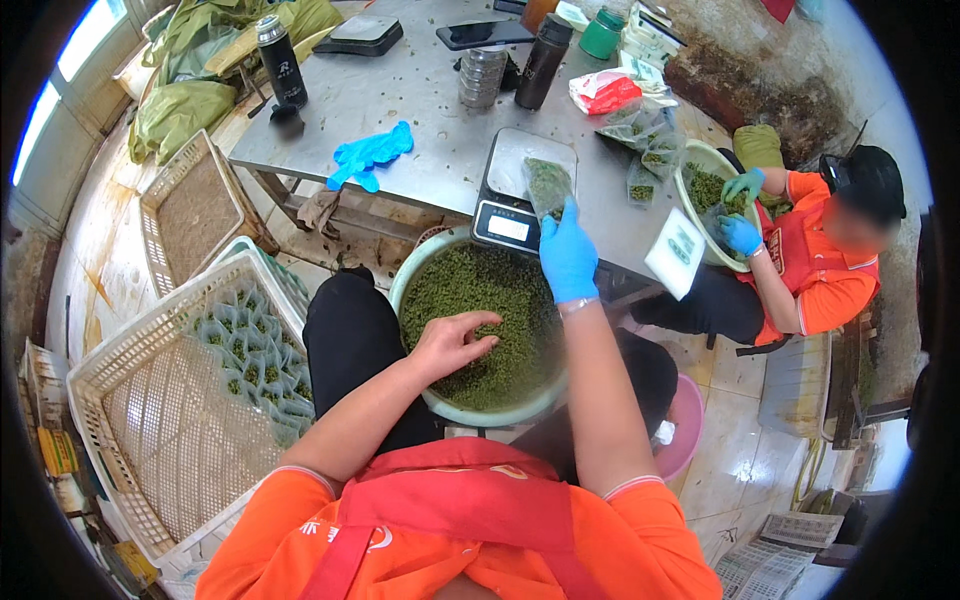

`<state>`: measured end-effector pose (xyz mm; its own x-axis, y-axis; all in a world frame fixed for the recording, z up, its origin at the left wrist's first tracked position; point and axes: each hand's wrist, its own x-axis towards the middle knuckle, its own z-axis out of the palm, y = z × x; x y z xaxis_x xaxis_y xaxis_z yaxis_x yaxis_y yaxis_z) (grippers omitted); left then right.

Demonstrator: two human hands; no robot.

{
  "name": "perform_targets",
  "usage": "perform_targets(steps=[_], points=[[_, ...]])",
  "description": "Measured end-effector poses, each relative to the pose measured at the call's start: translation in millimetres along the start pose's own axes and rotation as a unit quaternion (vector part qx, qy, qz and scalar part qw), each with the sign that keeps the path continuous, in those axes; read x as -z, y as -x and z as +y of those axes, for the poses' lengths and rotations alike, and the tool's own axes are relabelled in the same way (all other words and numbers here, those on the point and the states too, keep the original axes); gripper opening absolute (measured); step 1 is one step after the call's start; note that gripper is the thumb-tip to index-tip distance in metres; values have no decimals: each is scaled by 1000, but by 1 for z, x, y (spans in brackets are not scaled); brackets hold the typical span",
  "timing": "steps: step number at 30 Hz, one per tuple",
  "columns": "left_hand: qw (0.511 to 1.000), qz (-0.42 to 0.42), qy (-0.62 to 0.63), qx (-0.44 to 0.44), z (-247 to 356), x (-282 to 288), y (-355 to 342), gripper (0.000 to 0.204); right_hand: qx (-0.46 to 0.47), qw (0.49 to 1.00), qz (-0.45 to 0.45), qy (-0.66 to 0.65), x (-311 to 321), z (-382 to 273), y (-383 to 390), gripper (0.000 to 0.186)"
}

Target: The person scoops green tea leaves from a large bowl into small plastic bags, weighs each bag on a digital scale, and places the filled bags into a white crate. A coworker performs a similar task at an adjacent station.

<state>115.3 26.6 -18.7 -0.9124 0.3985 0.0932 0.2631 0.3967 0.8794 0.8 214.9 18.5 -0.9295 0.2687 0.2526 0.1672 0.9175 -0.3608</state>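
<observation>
Between my knees is a pale green basin heaped with small green berries that look like green peppercorns. My bare left hand is just over the heap, thumb and fingers apart, with nothing visible in it. In a blue glove, my right hand grips the lower end of a clear plastic bag partly filled with the green berries. That bag is over the plate of a digital scale at the table edge; whether its weight rests there I cannot tell.
A metal table bears a blue glove, flasks and filled bags. At left, a white plastic crate contains many filled bags. A co-worker at right handles berries in another basin. A pink basin stands beside my right leg.
</observation>
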Motion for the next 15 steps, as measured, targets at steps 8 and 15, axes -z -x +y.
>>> perform_targets(steps=[8, 15], points=[[999, -12, 3, 35, -12, -1, -1, 28, -117, 872, -45, -473, 7, 1, 23, 19], [997, 48, 44, 47, -7, -1, 0, 39, -57, 841, -254, -474, 24, 17, 70, 11]])
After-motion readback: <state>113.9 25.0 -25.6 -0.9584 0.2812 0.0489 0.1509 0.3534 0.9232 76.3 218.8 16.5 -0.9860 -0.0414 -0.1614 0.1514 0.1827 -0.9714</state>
